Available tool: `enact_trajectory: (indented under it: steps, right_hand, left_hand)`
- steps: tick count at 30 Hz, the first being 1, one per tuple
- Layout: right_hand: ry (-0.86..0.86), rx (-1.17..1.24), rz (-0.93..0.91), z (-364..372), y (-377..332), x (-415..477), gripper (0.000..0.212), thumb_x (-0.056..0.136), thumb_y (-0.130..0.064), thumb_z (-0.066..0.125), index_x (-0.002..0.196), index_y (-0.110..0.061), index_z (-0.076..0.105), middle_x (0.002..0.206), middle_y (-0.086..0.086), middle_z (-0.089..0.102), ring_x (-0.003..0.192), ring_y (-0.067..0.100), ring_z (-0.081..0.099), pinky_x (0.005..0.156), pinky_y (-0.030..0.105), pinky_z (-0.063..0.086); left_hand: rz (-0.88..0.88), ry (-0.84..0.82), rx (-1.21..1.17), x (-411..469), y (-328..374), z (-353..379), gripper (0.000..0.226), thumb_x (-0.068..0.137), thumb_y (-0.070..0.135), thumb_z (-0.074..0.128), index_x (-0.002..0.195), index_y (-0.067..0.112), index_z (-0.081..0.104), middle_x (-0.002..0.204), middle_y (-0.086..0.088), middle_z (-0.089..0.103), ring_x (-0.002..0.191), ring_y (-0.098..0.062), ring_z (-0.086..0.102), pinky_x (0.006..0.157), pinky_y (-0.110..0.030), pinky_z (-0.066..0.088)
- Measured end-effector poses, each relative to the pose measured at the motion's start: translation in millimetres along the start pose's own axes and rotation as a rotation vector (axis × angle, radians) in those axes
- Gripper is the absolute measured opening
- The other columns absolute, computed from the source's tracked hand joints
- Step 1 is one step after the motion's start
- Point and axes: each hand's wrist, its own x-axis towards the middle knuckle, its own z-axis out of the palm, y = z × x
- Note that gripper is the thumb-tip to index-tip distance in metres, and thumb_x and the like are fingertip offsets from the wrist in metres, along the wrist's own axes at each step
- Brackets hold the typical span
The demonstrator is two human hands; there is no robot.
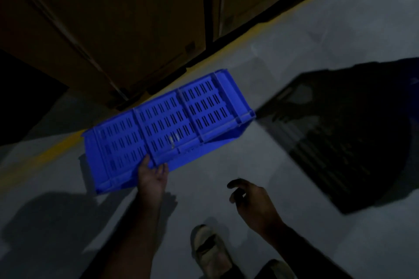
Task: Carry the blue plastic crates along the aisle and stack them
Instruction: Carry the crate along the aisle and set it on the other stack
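Blue plastic, one crate (167, 127) in clear view; we hold it tipped so its slotted side faces us, above the grey floor (294, 52). Our left hand (153, 176) grips its near rim, fingers curled over the edge. Our right hand (251, 201) hangs free to the right, fingers loosely spread, touching nothing. One yellow line (40, 156) borders the aisle beside the cardboard boxes (102, 18). Open floor lies right of the crate, up to a dark slotted shape (340, 147) we cannot identify.

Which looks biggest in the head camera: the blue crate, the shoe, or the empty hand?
1. blue crate, by far the largest.
2. shoe.
3. right hand, empty and open; it looks close to the shoe in size, so that order is unsure.
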Motion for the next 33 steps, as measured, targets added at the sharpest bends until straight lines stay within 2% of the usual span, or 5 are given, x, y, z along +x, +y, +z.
enact_trajectory:
  steps: [9,15,25,29,33]
  right_hand:
    - [0.126,0.066,-0.049,-42.6,-17.4,-10.7,0.043,0.073,0.005,0.052,0.103,-0.025,0.063,0.071,-0.014,0.066,0.059,-0.004,0.059,0.064,0.017,0.048]
    - [0.366,-0.352,-0.117,-73.7,-3.4,-4.8,0.081,0.071,-0.022,0.069,0.143,-0.009,0.032,0.142,0.017,0.042,0.123,0.039,0.044,0.093,0.047,0.046]
    - [0.197,-0.692,0.163,-139.6,93.1,-28.0,0.059,0.091,-0.031,0.046,0.144,-0.014,0.024,0.131,0.012,0.049,0.111,0.040,0.050,0.084,0.044,0.048]
    - [0.260,-0.577,0.162,-176.4,120.0,-40.3,0.059,0.091,-0.022,0.036,0.147,-0.011,0.021,0.133,0.015,0.051,0.108,0.042,0.052,0.085,0.046,0.046]
    - [0.371,-0.447,0.137,-196.9,132.0,-57.4,0.057,0.089,-0.011,0.044,0.144,-0.009,0.031,0.120,0.023,0.061,0.101,0.041,0.059,0.082,0.047,0.049]
  left_hand:
    - [0.042,0.041,0.114,-82.1,-35.2,61.5,0.042,0.090,0.014,0.061,0.131,0.014,0.051,0.130,-0.010,0.053,0.104,-0.021,0.058,0.095,-0.039,0.051]
    - [0.179,0.080,0.478,-157.4,-118.6,89.7,0.018,0.079,0.020,0.073,0.074,0.007,0.062,0.059,-0.001,0.063,0.055,-0.023,0.057,0.051,-0.032,0.049]
    - [0.248,-0.515,1.136,-236.8,-205.8,79.1,0.060,0.061,0.073,0.067,0.086,0.019,0.066,0.085,0.000,0.073,0.080,-0.018,0.069,0.071,-0.036,0.057]
    - [0.898,-0.576,1.356,-266.1,-155.5,58.9,0.037,0.067,0.064,0.066,0.069,0.030,0.051,0.063,0.009,0.056,0.065,-0.012,0.056,0.058,-0.017,0.041]
    - [1.192,-0.462,1.766,-239.0,-117.9,107.6,0.077,0.064,0.051,0.081,0.129,0.024,0.048,0.127,-0.001,0.052,0.117,-0.019,0.048,0.096,-0.033,0.040]
